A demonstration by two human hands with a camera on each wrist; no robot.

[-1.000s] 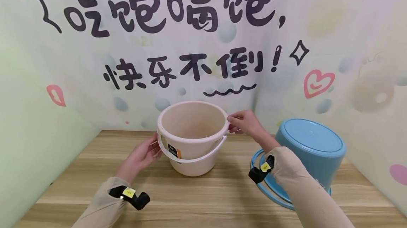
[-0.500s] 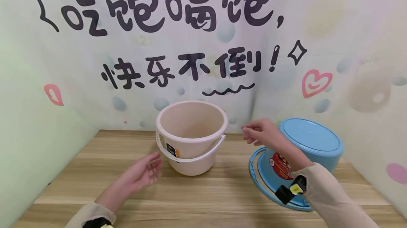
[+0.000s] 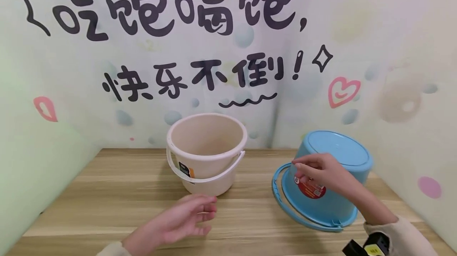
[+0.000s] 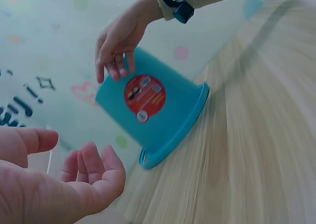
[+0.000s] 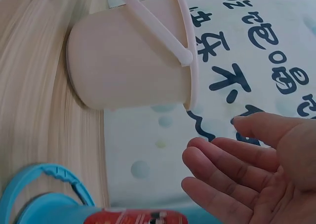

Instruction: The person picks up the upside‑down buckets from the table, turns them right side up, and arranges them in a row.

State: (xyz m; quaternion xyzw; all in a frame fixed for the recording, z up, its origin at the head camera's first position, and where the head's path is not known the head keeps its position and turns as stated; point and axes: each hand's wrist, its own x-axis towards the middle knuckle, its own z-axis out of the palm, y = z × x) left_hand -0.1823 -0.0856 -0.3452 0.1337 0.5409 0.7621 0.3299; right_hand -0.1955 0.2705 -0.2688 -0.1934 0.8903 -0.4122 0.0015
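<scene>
A pale pink-white bucket [image 3: 210,187] stands upright on the table, its mouth up and its handle hanging down at the front. To its right a blue bucket [image 3: 337,151] sits upside down, base up, with its handle lying on the tabletop and a red round label [image 4: 144,95] on its side. My left hand [image 3: 178,222] hovers in front of the pale bucket, fingers loosely bent and holding nothing. In front of the blue bucket my right hand [image 3: 325,174] hangs with relaxed fingers; nothing is in its grasp. Whether it touches the blue bucket is hard to tell.
The wood-grain table [image 3: 107,192] ends at a back wall sheet [image 3: 250,129] printed with black characters. Pale walls stand close at the left and right. A black wrist camera [image 3: 371,245] is strapped over the right sleeve.
Both hands have come off the pale bucket's sides. The left moved nearer and to the right; the right moved down and right, in front of the blue bucket. The head view turned slightly right.
</scene>
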